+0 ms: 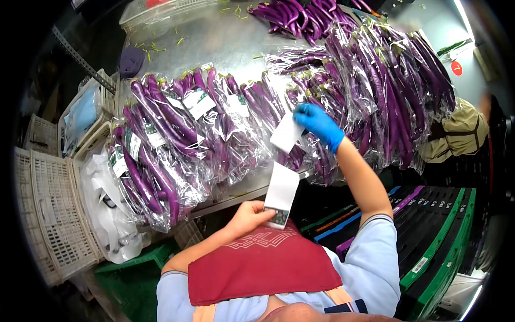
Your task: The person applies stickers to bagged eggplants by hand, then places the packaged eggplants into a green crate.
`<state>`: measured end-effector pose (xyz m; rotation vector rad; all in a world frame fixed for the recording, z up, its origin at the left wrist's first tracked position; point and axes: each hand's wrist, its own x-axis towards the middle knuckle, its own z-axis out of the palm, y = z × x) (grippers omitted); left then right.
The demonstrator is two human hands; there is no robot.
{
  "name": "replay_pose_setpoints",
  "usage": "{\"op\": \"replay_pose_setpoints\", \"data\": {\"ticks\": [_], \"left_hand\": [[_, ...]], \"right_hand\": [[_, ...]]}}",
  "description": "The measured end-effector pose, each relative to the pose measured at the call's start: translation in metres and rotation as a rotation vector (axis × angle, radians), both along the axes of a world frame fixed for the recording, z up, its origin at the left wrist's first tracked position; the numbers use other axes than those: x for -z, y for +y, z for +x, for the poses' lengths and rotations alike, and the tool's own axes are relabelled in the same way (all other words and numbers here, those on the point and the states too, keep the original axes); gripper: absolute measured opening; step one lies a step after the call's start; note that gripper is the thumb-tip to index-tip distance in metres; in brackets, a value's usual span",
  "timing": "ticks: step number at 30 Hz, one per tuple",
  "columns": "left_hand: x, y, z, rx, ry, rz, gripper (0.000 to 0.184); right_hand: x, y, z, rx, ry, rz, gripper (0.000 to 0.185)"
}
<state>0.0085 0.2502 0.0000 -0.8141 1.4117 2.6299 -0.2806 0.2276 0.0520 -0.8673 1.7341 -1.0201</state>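
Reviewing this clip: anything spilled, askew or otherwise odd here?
Green scraps lie scattered on the metal tabletop, like uncleared trimmings. The right hand is gloved while the left hand is bare, an odd mismatch.

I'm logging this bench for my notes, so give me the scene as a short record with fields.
left hand: bare, holding a white strip with a printed end
right hand: blue-gloved, holding a white slip
surface: metal table
bagged: purple eggplants, several bags labelled
unbagged: eggplant pile, far side
left side: white crates
lower left: green crate
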Motion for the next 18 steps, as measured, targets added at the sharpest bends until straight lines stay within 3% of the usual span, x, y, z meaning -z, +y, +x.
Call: {"op": "replay_pose_setpoints", "data": {"ticks": [4,8,10,12,15,18], "left_hand": [[0.017,0.002,0.0,0.135,-0.107,-0.036,0.024],[0.014,0.001,-0.003,0.074,-0.106,-0.027,0.023],[0.017,0.001,-0.004,0.069,-0.108,-0.01,0.024],[0.015,-0.001,-0.007,0.067,-0.105,-0.01,0.024],[0.015,-0.003,-0.01,0.084,-0.108,-0.02,0.025],[0.011,-0.005,-0.014,0.12,-0.13,-0.021,0.026]], "right_hand": [[0.012,-0.058,-0.059,-0.025,0.763,-0.361,0.017],[-0.022,-0.093,-0.055,0.105,1.281,-0.816,0.014],[-0.026,-0.09,-0.044,-0.023,1.492,-0.925,0.014],[0.01,-0.081,-0.036,-0.183,1.612,-0.966,0.017],[0.079,-0.043,-0.021,-0.417,1.57,-0.79,0.017],[0.092,-0.018,-0.006,-0.458,1.417,-0.568,0.021]]}}
